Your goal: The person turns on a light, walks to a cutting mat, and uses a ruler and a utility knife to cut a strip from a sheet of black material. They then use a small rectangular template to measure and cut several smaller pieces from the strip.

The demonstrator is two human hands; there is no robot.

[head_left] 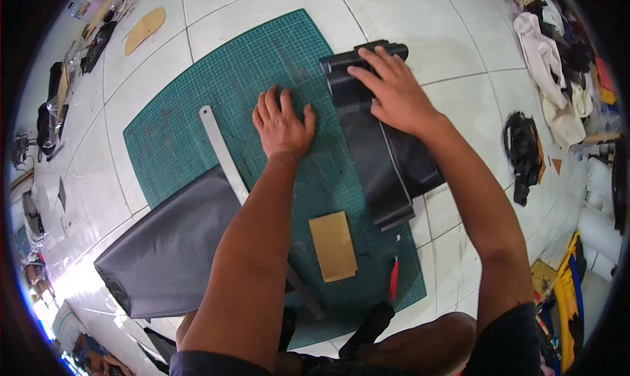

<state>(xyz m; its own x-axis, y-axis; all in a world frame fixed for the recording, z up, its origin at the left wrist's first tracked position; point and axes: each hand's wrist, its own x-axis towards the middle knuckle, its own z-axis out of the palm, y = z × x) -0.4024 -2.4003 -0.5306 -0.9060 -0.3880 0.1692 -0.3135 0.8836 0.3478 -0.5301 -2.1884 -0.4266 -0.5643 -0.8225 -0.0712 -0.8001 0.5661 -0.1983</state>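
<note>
"The black sheet (pixel 371 166)?"
"Smooth, faintly glossy, rolled at its far end, lying over the right edge of the green mat (pixel 230 80)."
"Each grip?"
"Left hand (pixel 282 125) open on the mat; right hand (pixel 400 95) spread over the sheet."
"Hidden?"
"The ruler's (pixel 220 143) middle, behind the left arm (pixel 252 251)."

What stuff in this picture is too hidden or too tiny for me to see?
In the head view:
- Part of the metal ruler: hidden beneath the left forearm.
- The left palm: face down, hidden by the back of the left hand.
- Black material directly under the right hand: covered by it.
- The red tool's tip: too small to make out.
</note>
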